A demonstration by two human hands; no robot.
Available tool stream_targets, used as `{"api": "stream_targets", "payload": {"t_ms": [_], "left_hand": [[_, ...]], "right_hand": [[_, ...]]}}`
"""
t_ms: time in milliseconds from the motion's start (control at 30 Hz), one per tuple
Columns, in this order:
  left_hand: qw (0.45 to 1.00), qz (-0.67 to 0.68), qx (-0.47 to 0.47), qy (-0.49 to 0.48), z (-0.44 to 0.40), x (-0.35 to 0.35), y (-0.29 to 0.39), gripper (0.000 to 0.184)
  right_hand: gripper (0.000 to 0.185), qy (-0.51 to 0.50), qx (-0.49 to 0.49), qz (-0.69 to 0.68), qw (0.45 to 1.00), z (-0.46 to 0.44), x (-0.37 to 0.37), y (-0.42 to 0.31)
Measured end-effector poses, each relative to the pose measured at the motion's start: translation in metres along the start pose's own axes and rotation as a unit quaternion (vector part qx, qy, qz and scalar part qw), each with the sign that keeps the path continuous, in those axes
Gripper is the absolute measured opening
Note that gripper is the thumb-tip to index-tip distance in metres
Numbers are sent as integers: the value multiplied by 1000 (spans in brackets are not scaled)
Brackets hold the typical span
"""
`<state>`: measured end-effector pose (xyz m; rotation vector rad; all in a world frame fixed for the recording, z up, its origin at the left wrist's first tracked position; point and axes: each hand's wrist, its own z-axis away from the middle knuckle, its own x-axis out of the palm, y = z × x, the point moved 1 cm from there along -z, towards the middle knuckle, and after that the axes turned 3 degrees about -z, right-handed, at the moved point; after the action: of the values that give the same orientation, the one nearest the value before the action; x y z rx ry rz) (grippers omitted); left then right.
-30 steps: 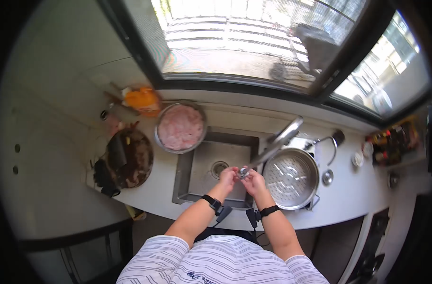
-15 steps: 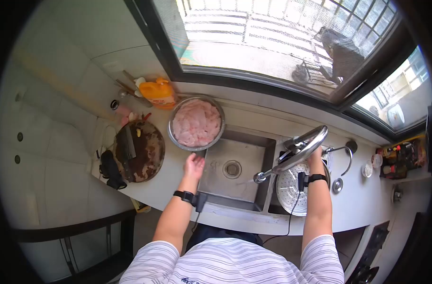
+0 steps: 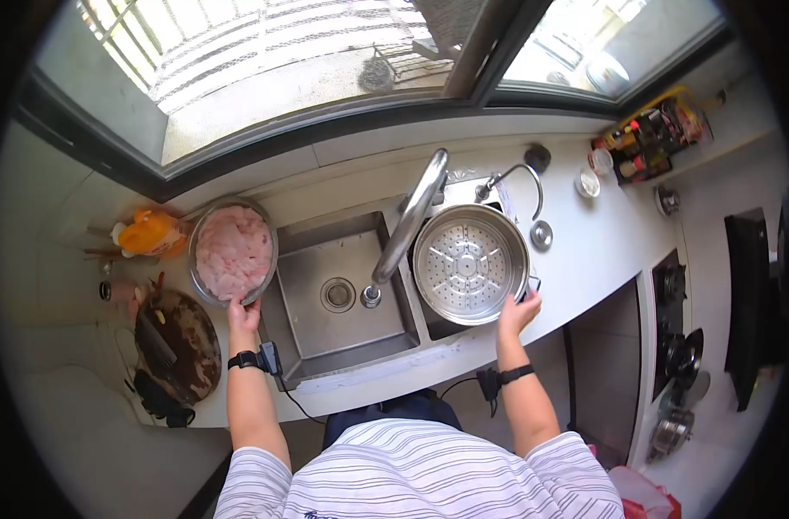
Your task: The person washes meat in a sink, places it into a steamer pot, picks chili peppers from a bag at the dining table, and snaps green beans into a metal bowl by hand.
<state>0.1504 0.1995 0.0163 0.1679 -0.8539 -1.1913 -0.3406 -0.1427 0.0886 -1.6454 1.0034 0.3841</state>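
Observation:
My left hand is at the near edge of a metal bowl filled with pale pink raw meat. Its fingers are closed on the rim. To the right of the sink, my right hand is curled at the near right side of a steamer pot, by its side handle. Some of its fingertips are hidden against the pot. The perforated bottom of the steamer shows, with nothing lying in it.
Between bowl and pot is a steel sink, with a curved tap above it. A round chopping board with a cleaver and an orange bottle are at left. Sauce bottles and a stove stand right.
My left hand has gone from open beside the bowl to its rim. My right hand has moved from behind the tap to the pot's near side. The view has turned right.

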Motion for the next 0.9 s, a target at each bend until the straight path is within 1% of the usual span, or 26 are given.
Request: {"api": "stream_targets", "payload": {"t_ms": [33, 67, 100, 133, 167, 200, 233, 267, 333, 367, 400, 467, 500, 567, 600, 667, 733, 767, 800, 867, 900], "left_hand": [[1000, 3, 5, 3, 2, 1, 3, 21], [1000, -7, 4, 0, 8, 0, 6, 21], [1000, -17, 16, 16, 15, -1, 6, 22], [999, -25, 28, 30, 24, 1, 5, 22], [999, -11, 25, 23, 33, 1, 3, 24], [999, -18, 24, 15, 43, 2, 3, 24], [1000, -14, -1, 19, 53, -2, 3, 25], [999, -9, -25, 24, 64, -3, 3, 26], [999, -21, -31, 4, 86, -6, 5, 27], [998, -37, -34, -23, 95, -11, 8, 28], [998, -37, -37, -25, 105, -17, 9, 32], [998, -51, -46, -14, 123, -22, 12, 36], [998, -44, -45, -14, 131, -21, 13, 36], [998, -48, -40, -26, 149, -21, 15, 40], [998, -39, -42, -23, 150, -27, 14, 40], [997, -62, -42, -34, 149, -40, 15, 39], [996, -68, -46, -48, 150, -46, 17, 37], [994, -78, -49, -61, 153, -47, 18, 35], [993, -80, -53, -64, 157, -48, 20, 35], [994, -92, -33, -44, 167, -45, 23, 33], [994, -94, -38, -49, 170, -47, 22, 33]], "right_hand": [[32, 10, 47, 80, 996, 16, -11, 1], [32, 11, 57, 81, 995, 23, -15, 0], [31, -124, 270, -60, 953, 30, -14, 1], [30, -245, 456, -202, 831, 35, -13, -3], [30, -238, 461, -208, 829, 36, -2, 7], [27, -265, 485, -196, 810, 36, 11, 17], [23, -294, 507, -184, 790, 37, 19, 27], [23, -290, 509, -189, 788, 33, 14, 20], [18, -215, 462, -181, 842, 27, 7, 4], [16, -194, 458, -183, 848, 24, 7, 10], [13, -174, 454, -181, 855, 21, 1, 18], [9, -177, 442, -229, 849, 20, -24, 26], [9, -179, 436, -229, 852, 22, -37, 26], [14, -225, 460, -193, 837, 36, -67, 32], [14, -227, 454, -188, 841, 47, -77, 35], [12, -264, 403, -176, 858, 74, -91, 38], [13, -259, 393, -207, 858, 100, -94, 33], [13, -261, 386, -204, 861, 109, -94, 31], [19, -270, 365, -184, 872, 115, -95, 30], [25, -217, 255, -216, 917, 129, -66, 76], [25, -210, 256, -215, 919, 128, -70, 76]]}}
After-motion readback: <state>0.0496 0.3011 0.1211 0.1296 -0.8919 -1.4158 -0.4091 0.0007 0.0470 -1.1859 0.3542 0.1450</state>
